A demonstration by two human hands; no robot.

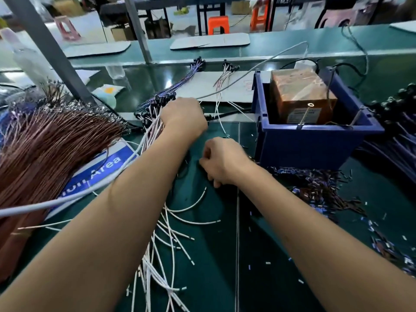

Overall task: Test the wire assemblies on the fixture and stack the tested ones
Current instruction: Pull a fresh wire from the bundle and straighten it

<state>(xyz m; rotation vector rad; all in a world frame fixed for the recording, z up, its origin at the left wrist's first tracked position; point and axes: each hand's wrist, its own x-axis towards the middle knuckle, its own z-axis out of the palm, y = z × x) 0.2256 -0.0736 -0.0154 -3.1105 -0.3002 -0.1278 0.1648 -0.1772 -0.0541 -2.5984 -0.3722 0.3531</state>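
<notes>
left hand point(183, 118): fingers curled round a bunch of white wire assemblies point(150, 134), left of the blue bin point(315, 140) | right hand point(221, 162): fingers curled, contents hidden, just beside the bin's near-left corner

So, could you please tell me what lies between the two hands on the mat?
In the head view, only bare green mat separates the left hand from the right hand; no wire crosses that gap.
</notes>
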